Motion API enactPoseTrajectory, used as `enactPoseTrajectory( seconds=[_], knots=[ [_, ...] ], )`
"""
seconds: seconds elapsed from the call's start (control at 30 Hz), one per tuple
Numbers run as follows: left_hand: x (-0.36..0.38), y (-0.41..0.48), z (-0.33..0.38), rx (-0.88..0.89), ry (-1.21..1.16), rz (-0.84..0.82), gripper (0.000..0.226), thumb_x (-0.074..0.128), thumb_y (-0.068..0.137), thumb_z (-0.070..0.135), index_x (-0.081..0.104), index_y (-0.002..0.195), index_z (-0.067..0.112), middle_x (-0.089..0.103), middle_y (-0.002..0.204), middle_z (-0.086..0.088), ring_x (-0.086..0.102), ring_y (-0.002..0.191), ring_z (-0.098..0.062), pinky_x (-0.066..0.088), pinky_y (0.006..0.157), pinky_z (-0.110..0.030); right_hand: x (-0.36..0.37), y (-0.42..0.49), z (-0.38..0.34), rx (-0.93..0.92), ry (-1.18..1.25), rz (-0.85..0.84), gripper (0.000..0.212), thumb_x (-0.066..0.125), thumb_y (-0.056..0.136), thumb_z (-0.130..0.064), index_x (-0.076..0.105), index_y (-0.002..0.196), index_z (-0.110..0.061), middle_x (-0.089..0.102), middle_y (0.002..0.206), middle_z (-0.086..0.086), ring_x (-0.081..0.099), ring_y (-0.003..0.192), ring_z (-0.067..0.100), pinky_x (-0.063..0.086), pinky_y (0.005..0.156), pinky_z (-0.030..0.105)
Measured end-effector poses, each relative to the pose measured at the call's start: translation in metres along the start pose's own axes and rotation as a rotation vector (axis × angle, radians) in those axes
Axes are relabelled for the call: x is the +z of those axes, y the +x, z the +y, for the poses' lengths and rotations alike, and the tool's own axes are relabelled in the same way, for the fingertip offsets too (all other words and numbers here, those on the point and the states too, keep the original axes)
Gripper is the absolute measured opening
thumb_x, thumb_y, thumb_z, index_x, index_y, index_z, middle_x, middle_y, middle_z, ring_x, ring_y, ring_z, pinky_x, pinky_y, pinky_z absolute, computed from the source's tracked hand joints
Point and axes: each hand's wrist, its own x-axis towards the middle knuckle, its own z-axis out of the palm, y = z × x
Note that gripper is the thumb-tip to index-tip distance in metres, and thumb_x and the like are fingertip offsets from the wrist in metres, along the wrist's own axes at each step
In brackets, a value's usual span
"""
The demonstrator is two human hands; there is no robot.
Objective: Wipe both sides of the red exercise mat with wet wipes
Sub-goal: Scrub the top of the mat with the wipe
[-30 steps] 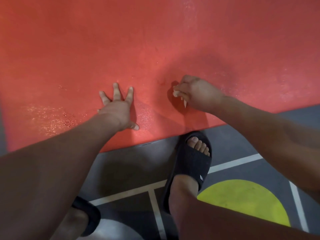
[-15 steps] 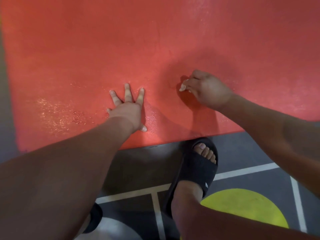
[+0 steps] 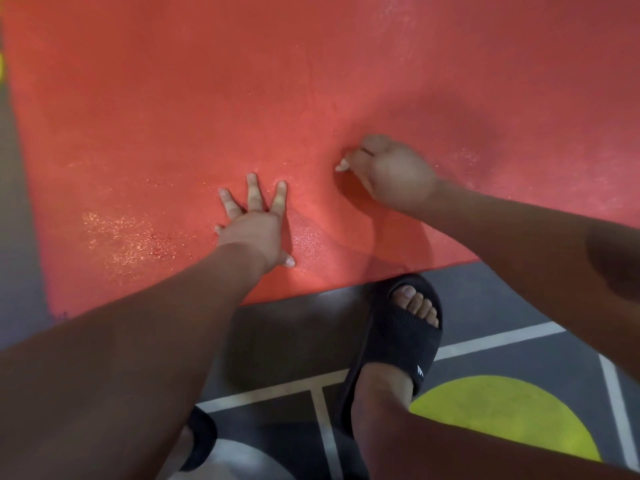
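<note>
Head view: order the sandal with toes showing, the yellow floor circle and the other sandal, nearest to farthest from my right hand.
1. The sandal with toes showing, just below the right hand.
2. The yellow floor circle, lower right.
3. The other sandal, bottom left.

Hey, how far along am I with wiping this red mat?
Done, apparently: the near left part of the red mat shows a wet sheen, so it looks wiped. In hand: the right hand pinches a white scrap, likely the wet wipe, against the mat, while the left hand presses flat beside it. Left: the far area looks dry; the underside is hidden, so I cannot judge it.
</note>
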Motion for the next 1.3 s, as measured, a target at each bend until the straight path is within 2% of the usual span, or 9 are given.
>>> enactPoseTrajectory(
  seconds=[0.1, 0.3, 0.43, 0.5, 0.67, 0.9, 1.07, 1.13, 1.3],
  knots=[
    [-0.001, 0.000, -0.001, 0.001, 0.003, 0.004, 0.138, 0.090, 0.073, 0.041, -0.020, 0.157, 0.045, -0.043, 0.160, -0.001, -0.027, 0.148, -0.052, 0.023, 0.113, -0.076, 0.005, 0.010, -0.018, 0.113, 0.023, 0.060, 0.023, 0.049, 0.097, -0.017, 0.066, 0.106, -0.004, 0.059, 0.090, 0.019, 0.061, 0.082, 0.039, 0.049, 0.068, 0.043],
    [-0.001, -0.001, 0.001, -0.012, 0.010, 0.000, 0.138, 0.090, 0.075, 0.040, -0.021, 0.156, 0.046, -0.044, 0.159, -0.001, -0.027, 0.148, -0.052, 0.023, 0.114, -0.075, 0.003, -0.007, -0.022, -0.254, 0.022, -0.091, 0.019, 0.055, 0.100, -0.020, 0.066, 0.109, -0.007, 0.060, 0.097, 0.013, 0.061, 0.087, 0.035, 0.054, 0.074, 0.041],
    [-0.002, -0.002, 0.002, -0.012, 0.003, -0.006, 0.137, 0.089, 0.075, 0.038, -0.021, 0.157, 0.045, -0.044, 0.159, -0.001, -0.027, 0.148, -0.051, 0.022, 0.113, -0.075, -0.002, 0.027, 0.001, 0.159, -0.013, 0.093, 0.020, 0.052, 0.093, -0.013, 0.068, 0.102, -0.005, 0.058, 0.090, 0.018, 0.060, 0.082, 0.040, 0.049, 0.069, 0.042],
    [-0.002, -0.003, 0.002, -0.012, 0.001, -0.009, 0.137, 0.089, 0.075, 0.038, -0.021, 0.157, 0.045, -0.045, 0.159, -0.001, -0.028, 0.148, -0.051, 0.022, 0.113, -0.074, 0.002, 0.029, -0.009, 0.214, 0.009, 0.133, 0.015, 0.053, 0.091, -0.009, 0.066, 0.094, 0.000, 0.058, 0.086, 0.021, 0.059, 0.077, 0.040, 0.047, 0.066, 0.042],
    [-0.002, -0.001, 0.002, -0.017, 0.006, -0.019, 0.137, 0.089, 0.076, 0.039, -0.022, 0.156, 0.045, -0.045, 0.158, -0.001, -0.028, 0.147, -0.051, 0.022, 0.113, -0.074, 0.003, 0.003, -0.014, -0.181, 0.015, -0.063, 0.028, 0.046, 0.104, -0.029, 0.062, 0.112, -0.008, 0.058, 0.094, 0.014, 0.059, 0.084, 0.036, 0.053, 0.072, 0.044],
    [-0.004, -0.002, 0.001, -0.014, -0.003, -0.021, 0.137, 0.089, 0.076, 0.038, -0.022, 0.156, 0.045, -0.045, 0.159, -0.001, -0.028, 0.148, -0.051, 0.023, 0.115, -0.074, -0.016, 0.050, 0.020, 0.328, -0.041, 0.100, 0.021, 0.052, 0.095, -0.011, 0.067, 0.100, 0.003, 0.059, 0.094, 0.027, 0.059, 0.086, 0.046, 0.046, 0.072, 0.049],
    [-0.003, -0.001, 0.001, -0.015, -0.003, -0.019, 0.137, 0.088, 0.077, 0.039, -0.023, 0.156, 0.045, -0.045, 0.159, 0.000, -0.028, 0.148, -0.051, 0.023, 0.115, -0.074, 0.005, 0.028, -0.009, -0.166, 0.027, -0.035, 0.021, 0.055, 0.100, -0.019, 0.068, 0.109, -0.006, 0.059, 0.089, 0.016, 0.059, 0.079, 0.035, 0.048, 0.069, 0.040],
    [-0.002, 0.000, 0.001, -0.013, -0.002, -0.024, 0.137, 0.088, 0.076, 0.040, -0.024, 0.155, 0.045, -0.045, 0.158, -0.001, -0.028, 0.147, -0.051, 0.023, 0.114, -0.074, -0.003, 0.036, 0.004, -0.215, 0.018, -0.073, 0.022, 0.053, 0.101, -0.022, 0.068, 0.112, -0.010, 0.059, 0.093, 0.015, 0.060, 0.082, 0.036, 0.051, 0.072, 0.041],
    [-0.002, 0.002, 0.000, -0.007, -0.016, -0.026, 0.138, 0.089, 0.075, 0.040, -0.024, 0.155, 0.045, -0.046, 0.158, -0.001, -0.030, 0.146, -0.052, 0.023, 0.113, -0.076, -0.013, 0.082, 0.025, 0.250, -0.054, 0.035, 0.027, 0.048, 0.095, -0.014, 0.070, 0.110, -0.008, 0.056, 0.099, 0.020, 0.060, 0.087, 0.041, 0.048, 0.073, 0.045]
  ],
)
